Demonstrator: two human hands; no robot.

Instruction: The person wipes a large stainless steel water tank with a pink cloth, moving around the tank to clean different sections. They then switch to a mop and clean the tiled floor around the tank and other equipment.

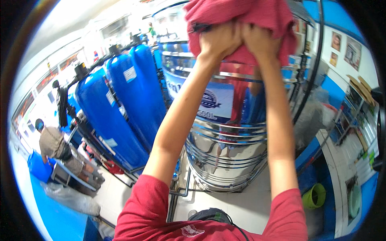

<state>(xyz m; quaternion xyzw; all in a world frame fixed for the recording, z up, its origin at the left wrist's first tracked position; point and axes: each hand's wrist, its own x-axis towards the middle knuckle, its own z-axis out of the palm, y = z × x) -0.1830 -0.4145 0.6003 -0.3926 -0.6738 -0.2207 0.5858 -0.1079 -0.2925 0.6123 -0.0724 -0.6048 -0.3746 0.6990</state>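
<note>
Both my arms reach up and forward to a red cloth (245, 10) at the top of the view. My left hand (221, 40) is closed on the cloth, its fingers bunched into the fabric. Right beside it, my right hand (259, 40) also grips the cloth, its fingertips partly hidden by folds. Behind and below the cloth stands a large shiny steel water tank (225, 160) with ridged bands and a blue and white label. The cloth hangs in front of the tank's upper part; whether it touches the steel I cannot tell.
Tall blue cylinders (108, 116) with black tops and pipes stand left of the tank. Farther left, another person (56, 140) bends by a blue container (39, 166). A black pipe (317, 64) runs along the tank's right side. A yellow-green bucket (314, 196) sits at lower right.
</note>
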